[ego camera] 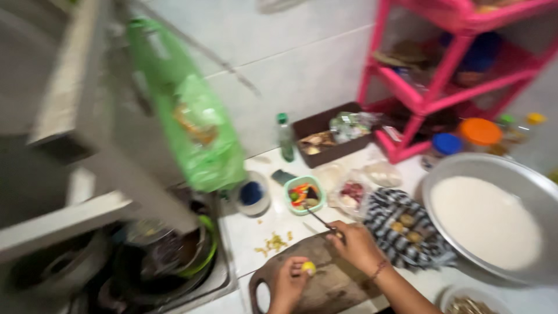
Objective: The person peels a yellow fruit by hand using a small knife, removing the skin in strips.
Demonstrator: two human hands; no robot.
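Home kitchen: sink (224,278) of dishes, cutting board (325,285).

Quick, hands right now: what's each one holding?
Left hand: closed on a small yellow piece over the wooden cutting board.
Right hand: closed on a knife.

Two hands: left (289,283), right (356,245). One knife (321,220). One board (325,279). One green bowl (305,195). One large basin (494,215), right. One bottle (285,136), far. One pink rack (447,75). Two jars: orange-lidded (480,132), blue-lidded (446,144).
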